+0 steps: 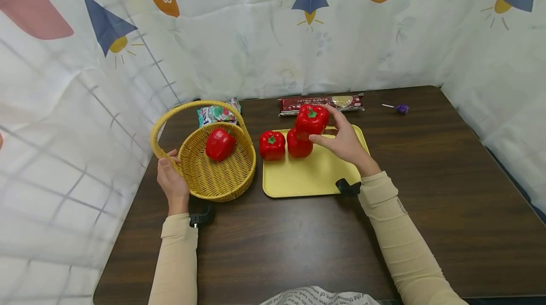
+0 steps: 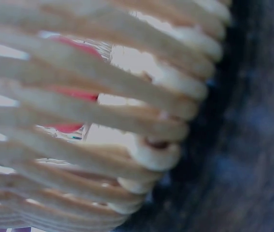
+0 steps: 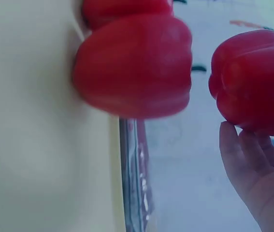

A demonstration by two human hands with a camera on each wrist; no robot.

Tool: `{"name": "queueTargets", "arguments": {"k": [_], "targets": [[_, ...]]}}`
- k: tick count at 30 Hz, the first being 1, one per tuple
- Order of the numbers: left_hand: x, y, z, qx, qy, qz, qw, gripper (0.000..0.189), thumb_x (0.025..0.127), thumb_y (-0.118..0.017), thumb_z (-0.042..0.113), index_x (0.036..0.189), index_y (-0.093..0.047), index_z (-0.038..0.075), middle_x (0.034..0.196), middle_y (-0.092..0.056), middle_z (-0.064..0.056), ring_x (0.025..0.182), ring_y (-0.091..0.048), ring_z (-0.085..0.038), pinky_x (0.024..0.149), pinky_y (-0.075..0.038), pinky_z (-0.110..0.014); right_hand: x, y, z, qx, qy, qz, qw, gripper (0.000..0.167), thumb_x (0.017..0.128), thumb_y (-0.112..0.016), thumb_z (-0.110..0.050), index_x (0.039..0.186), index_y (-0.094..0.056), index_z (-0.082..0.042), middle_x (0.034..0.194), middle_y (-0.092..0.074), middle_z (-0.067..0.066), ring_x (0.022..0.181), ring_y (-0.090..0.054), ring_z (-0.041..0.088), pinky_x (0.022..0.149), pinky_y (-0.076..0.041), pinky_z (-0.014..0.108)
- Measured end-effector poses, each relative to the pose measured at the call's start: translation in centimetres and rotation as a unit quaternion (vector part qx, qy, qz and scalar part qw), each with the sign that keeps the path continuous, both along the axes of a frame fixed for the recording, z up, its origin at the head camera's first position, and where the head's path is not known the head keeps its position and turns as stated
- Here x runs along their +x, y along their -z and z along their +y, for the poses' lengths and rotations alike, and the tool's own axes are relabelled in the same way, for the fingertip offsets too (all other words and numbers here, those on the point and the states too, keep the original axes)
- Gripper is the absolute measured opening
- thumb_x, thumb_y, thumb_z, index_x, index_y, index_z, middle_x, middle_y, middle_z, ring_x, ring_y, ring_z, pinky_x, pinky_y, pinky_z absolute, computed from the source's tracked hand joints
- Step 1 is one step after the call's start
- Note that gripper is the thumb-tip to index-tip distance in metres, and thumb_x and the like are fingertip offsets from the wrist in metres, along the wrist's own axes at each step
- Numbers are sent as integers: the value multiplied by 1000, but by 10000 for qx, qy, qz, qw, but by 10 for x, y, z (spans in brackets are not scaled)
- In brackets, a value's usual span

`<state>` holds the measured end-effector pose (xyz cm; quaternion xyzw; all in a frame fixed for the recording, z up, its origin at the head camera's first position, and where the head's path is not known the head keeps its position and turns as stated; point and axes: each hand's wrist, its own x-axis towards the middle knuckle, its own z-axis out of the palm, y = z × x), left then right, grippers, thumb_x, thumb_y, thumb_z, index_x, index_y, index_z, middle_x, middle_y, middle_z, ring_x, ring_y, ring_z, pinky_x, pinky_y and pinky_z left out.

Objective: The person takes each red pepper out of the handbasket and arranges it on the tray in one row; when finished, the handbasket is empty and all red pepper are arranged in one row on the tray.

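My right hand point(image 1: 343, 141) holds a red bell pepper point(image 1: 312, 119) between thumb and fingers, raised over the far side of the yellow tray point(image 1: 324, 177). Two more bell peppers, one at the left point(image 1: 272, 146) and one beside it point(image 1: 299, 144), stand on the tray. In the right wrist view the held pepper point(image 3: 252, 82) is apart from the tray peppers. My left hand point(image 1: 172, 182) grips the yellow wicker basket point(image 1: 217, 184) where its handle meets the rim. Inside lies another bell pepper point(image 1: 220, 145). The basket's weave point(image 2: 103, 96) fills much of the left wrist view.
Behind the tray lies a long dark red snack packet point(image 1: 294, 104). A colourful candy bag point(image 1: 213, 114) is partly hidden behind the basket. A purple lollipop point(image 1: 401, 109) rests at the back right of the brown table point(image 1: 426, 191). Printed white curtains point(image 1: 264, 49) enclose the table's back and sides.
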<state>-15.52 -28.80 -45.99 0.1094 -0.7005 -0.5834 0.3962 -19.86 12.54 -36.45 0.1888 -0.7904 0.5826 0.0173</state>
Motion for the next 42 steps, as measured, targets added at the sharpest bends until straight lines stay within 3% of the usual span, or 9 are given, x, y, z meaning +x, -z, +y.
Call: {"name": "queueTargets", "arguments": {"k": [7, 13, 22, 28, 37, 42], "targets": [[1, -1, 1, 85, 72, -52, 9999, 60, 101, -34, 57, 91, -54, 1, 124, -57, -26, 98, -52, -32, 79, -41, -25, -21, 27, 20, 51, 126, -160, 9998, 80, 85, -76, -13, 151, -30, -11, 142, -44, 14, 116, -53, 35, 96, -47, 48], [1, -2, 1, 71, 69, -56, 9999, 68, 101, -33, 57, 97, -50, -9, 123, -57, -27, 97, -52, -30, 78, -41, -25, -30, 36, 34, 71, 286, -168, 9994, 79, 84, -78, -18, 149, -34, -17, 140, -46, 9, 116, -53, 31, 96, -48, 47], [1, 0, 0, 105, 28, 7, 9999, 53, 101, -35, 57, 86, -55, 10, 123, -58, -25, 100, -52, -32, 80, -41, -23, -38, 44, 49, 190, 286, -441, 9984, 81, 84, -78, -16, 151, -31, -16, 144, -44, 9, 121, -50, 31, 96, -47, 46], [1, -1, 1, 18, 5, -63, 10000, 55, 102, -33, 56, 87, -55, 8, 124, -57, -26, 103, -52, -30, 84, -40, -22, -40, 50, 57, 370, 248, -833, 9955, 84, 85, -77, -14, 153, -28, -14, 146, -41, 13, 125, -47, 35, 98, -45, 50], [1, -1, 1, 132, 20, 76, 9999, 56, 100, -35, 58, 86, -55, 8, 122, -57, -28, 97, -52, -32, 79, -41, -24, -44, 67, 62, 638, -190, -1181, 9908, 84, 84, -78, -13, 151, -26, -11, 148, -36, 15, 128, -43, 39, 100, -43, 52], [1, -1, 1, 99, 25, 21, 9999, 59, 101, -34, 58, 88, -54, 3, 123, -57, -27, 101, -51, -34, 81, -41, -26, -45, 73, 62, 829, -291, -1308, 9875, 86, 83, -79, -17, 150, -26, -12, 147, -37, 16, 129, -42, 41, 100, -42, 55]]}}
